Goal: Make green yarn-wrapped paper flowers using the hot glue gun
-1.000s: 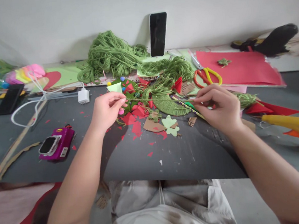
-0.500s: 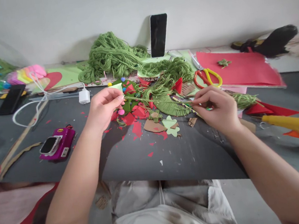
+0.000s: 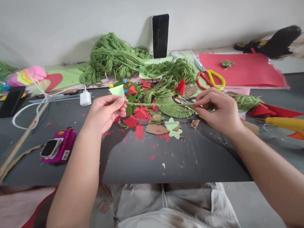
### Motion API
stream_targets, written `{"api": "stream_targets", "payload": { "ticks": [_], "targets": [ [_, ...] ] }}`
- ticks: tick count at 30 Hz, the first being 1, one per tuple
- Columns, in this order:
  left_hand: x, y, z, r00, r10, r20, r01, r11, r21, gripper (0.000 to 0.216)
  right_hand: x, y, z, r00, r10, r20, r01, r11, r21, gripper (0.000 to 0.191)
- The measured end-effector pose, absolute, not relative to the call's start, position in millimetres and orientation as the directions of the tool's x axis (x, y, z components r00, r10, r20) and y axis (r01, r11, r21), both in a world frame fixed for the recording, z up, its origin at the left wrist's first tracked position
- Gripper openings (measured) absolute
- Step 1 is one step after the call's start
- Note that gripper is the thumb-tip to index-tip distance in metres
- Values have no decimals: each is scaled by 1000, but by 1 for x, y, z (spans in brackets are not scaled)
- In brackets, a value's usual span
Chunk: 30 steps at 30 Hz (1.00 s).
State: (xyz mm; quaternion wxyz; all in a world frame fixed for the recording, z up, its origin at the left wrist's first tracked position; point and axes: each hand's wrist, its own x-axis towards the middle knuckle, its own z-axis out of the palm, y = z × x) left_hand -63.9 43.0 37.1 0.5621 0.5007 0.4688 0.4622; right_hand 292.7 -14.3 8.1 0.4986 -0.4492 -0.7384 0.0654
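Note:
A strand of green yarn [image 3: 142, 103] runs between my two hands above the table. My left hand [image 3: 107, 110] pinches one end between thumb and fingers. My right hand [image 3: 218, 109] is closed on the other end, its fingertips pressed together. Close to the right fingertips is a thin striped stick [image 3: 183, 105]; whether the fingers touch it I cannot tell. Below the strand lies a yarn-wrapped green piece [image 3: 171, 107]. Red paper scraps [image 3: 139, 131], a pale green paper flower [image 3: 173, 128] and a brown cardboard piece [image 3: 155, 128] are scattered under it.
Behind my hands sits a heap of green yarn [image 3: 113, 56], with a phone [image 3: 161, 36] leaning on the wall. Scissors [image 3: 210, 78] lie by red paper sheets [image 3: 242, 70]. A yellow glue gun [image 3: 297, 124] is at right; a purple device [image 3: 60, 147] and white charger [image 3: 85, 98] are at left.
My left hand has dropped slightly and turned a little, with the strand still in its pinch. My right hand has barely shifted left. The things on the table look the same.

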Motion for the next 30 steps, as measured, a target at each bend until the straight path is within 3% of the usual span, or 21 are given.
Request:
{"api": "stream_targets", "payload": {
  "ticks": [6, 16, 25, 30],
  "targets": [
    [-63, 39, 43, 149, 983, -105, -105, 122, 987, 29, 292, -15, 9, -106, 727, 678, 604, 589, -538, 19],
    [-61, 41, 39, 134, 984, -119, 19, 118, 993, 34, 295, -13, 8, -70, 723, 688, 620, 572, -537, 17],
    [-55, 42, 32, -12, 993, 113, 207, -108, 972, 40, 294, -14, 8, -86, 738, 669, 600, 575, -556, 18],
    [-51, 40, 32, -51, 984, 171, 214, -157, 964, 47, 294, -15, 8, -98, 743, 662, 601, 575, -556, 18]
  ]
}}
